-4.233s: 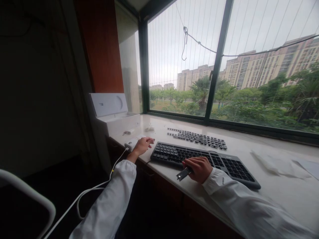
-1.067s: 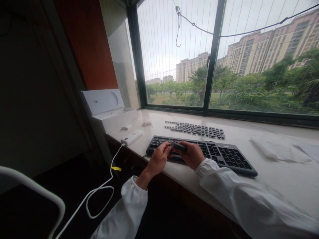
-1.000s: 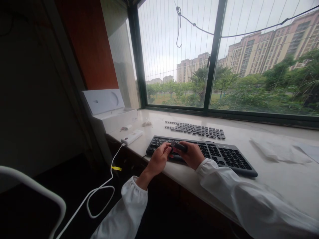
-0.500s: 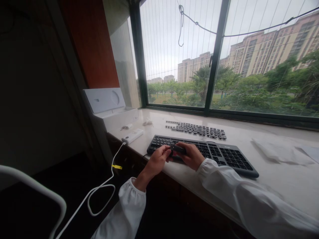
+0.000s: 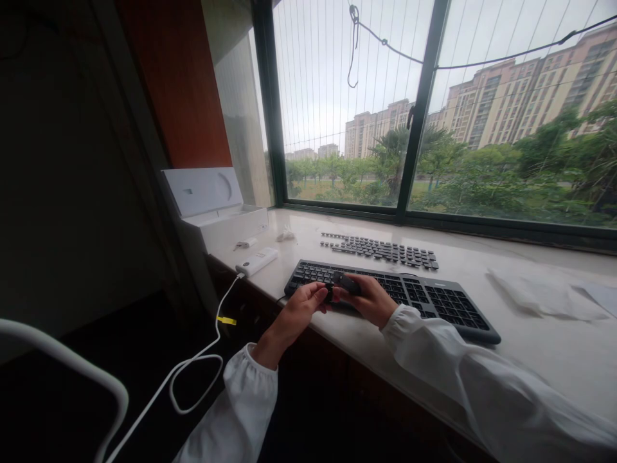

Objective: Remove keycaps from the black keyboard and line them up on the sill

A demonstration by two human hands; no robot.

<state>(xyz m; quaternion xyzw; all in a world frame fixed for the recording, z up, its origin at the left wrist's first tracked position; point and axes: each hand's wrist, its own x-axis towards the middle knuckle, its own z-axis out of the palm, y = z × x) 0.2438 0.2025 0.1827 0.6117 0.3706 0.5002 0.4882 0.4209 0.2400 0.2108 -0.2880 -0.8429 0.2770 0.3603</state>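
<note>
– Which step were you on?
– Close work with both hands, as I judged it. My left hand [image 5: 299, 305] and my right hand [image 5: 375, 301] met over the near edge of the keyboard [image 5: 409, 290], busy with a small dark piece [image 5: 330, 292]
– How were they set?
– Neither was open. My left thumb and fingertips were drawn together, pinching the small dark piece; it was too tiny and shadowed for me to tell whether it was a key. My right hand was curled round a dark tool [image 5: 348, 283], its front end pointing left, just beside the piece. I couldn't tell whether those two touched
– And the keyboard?
– It lay on the desk [image 5: 463, 267], below and beyond my hands, its right-hand part looking bare of caps. Loose keys [image 5: 385, 249] sat in rows behind it
– What did the next move call for?
– To my mind, a steady left pinch and a small, careful turn of my right wrist, lining tool and piece up. A hurried push could have sent the piece slipping from my fingertips
</note>
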